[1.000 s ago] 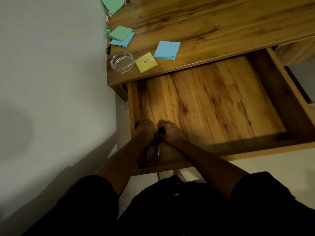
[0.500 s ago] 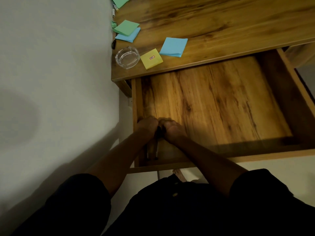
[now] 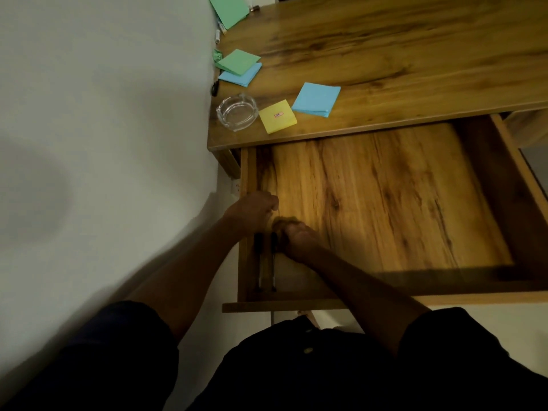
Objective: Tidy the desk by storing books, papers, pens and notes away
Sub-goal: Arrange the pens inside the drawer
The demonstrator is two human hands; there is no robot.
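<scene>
The drawer (image 3: 385, 203) is being shown pulled out from under the worktop (image 3: 400, 48), and both hands are being held down in its near left corner. Two pens are being seen lying there side by side, the left pen (image 3: 259, 262) close against the drawer's left wall and the right pen (image 3: 273, 262) just beside it. Their long axes are being kept parallel to that wall, front to back, with the dark ends pointing away towards the worktop and the pale ends pointing at the drawer's front rail. The left hand (image 3: 255, 210) is being held over the left wall just beyond the dark ends, its grip curled into a fist. Whether anything is being pinched in it cannot be told through the blur. The right hand (image 3: 296, 240) is being held right beside the right pen's dark end, its grip curled too, and contact with the pen cannot be told either. Up on the worktop, a glass ashtray (image 3: 237, 112), a yellow note pad (image 3: 278, 116) and a blue note pad (image 3: 316, 99) are being shown near the front edge. Further back, a green pad (image 3: 238, 62) is being carried on a second blue pad (image 3: 241, 77).
</scene>
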